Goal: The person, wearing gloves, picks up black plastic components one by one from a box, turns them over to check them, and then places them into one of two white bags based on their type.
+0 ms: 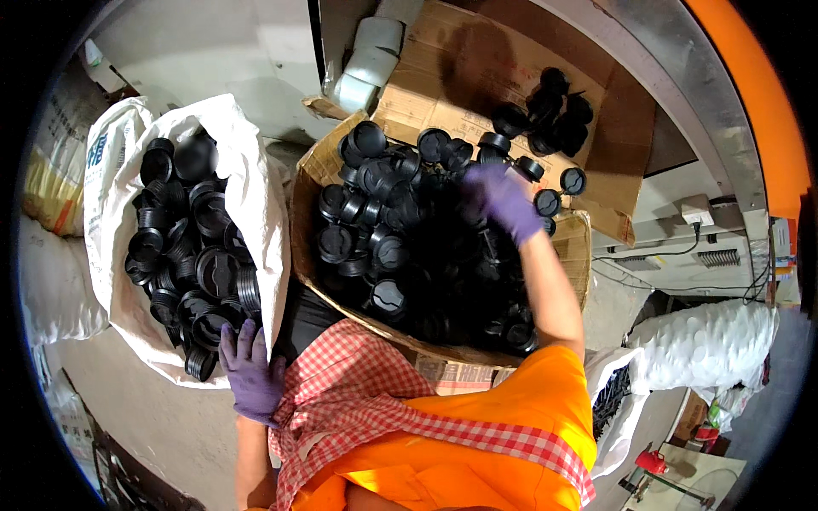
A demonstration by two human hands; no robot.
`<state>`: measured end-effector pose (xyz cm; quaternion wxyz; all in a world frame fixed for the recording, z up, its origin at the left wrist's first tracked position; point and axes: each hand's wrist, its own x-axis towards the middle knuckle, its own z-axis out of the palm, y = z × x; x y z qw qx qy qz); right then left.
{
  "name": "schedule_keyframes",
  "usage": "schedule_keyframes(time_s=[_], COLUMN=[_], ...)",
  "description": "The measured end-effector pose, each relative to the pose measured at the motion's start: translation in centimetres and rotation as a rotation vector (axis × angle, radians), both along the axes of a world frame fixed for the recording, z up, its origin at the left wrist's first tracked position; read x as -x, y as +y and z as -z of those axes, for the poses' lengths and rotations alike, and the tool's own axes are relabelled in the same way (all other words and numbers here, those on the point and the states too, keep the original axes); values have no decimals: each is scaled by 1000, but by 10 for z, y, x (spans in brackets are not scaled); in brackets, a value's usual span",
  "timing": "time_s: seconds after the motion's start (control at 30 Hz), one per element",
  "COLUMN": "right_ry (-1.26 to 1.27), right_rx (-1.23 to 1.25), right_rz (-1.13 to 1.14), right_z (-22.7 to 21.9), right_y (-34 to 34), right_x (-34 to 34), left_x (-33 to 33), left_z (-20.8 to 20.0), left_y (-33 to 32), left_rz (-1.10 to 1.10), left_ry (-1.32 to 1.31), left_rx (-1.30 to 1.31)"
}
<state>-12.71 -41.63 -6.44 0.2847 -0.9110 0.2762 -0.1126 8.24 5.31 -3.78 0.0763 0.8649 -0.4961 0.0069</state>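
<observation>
Box of brown cardboard, center of frame, loaded with round black plastic caps. Caps lie jumbled, some flat face up, others on edge with ribbed sides showing. Box interior goes very dark toward the lower right, so single caps are hard to pick out there.

Right hand, purple glove, is over the upper right part of the box, among or just above the caps. Motion blur; can't tell whether it grips a cap or is loose.

Left hand, also purple-gloved, is at lower left, at the near edge of a white woven bag. Fingers extended and slightly apart, not closed on anything, tips at the lowest caps. Bag mouth is wide open, with more black caps inside, several nested in ribbed stacks.

Cardboard flap behind the box, top of frame, carries a cluster of dark caps toward its right. Gray rolls sit just left of it. Wearer has an orange top and red-white checked apron, bottom center. Translucent bulging bag at right edge of frame.
</observation>
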Motion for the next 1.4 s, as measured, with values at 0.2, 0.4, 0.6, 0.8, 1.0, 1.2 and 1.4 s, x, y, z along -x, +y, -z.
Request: schedule_keyframes(time_s=[0.2, 0.4, 0.6, 0.8, 1.0, 1.2, 1.4], right_ry=[339, 74, 348, 320, 375, 676, 660], right_rx=[137, -180, -325, -930, 244, -153, -8], right_rz=[905, 476, 259, 91, 995, 888, 328], right_z=[11, 95, 49, -18, 30, 60, 81], right_y=[-129, -100, 36, 21, -87, -99, 13], right_x=[38, 38, 74, 96, 89, 71, 72], left_x=[-2, -3, -5, -6, -9, -3, -3], left_z=[-6, -2, 3, -2, -4, -1, -1], left_y=[-4, -8, -9, -9, -11, -9, -11], left_rz=[8, 27, 19, 34, 53, 34, 59], left_ry=[26, 13, -13, -36, -6, 8, 3], left_rx=[-43, -54, -71, -99, -105, -98, -101])
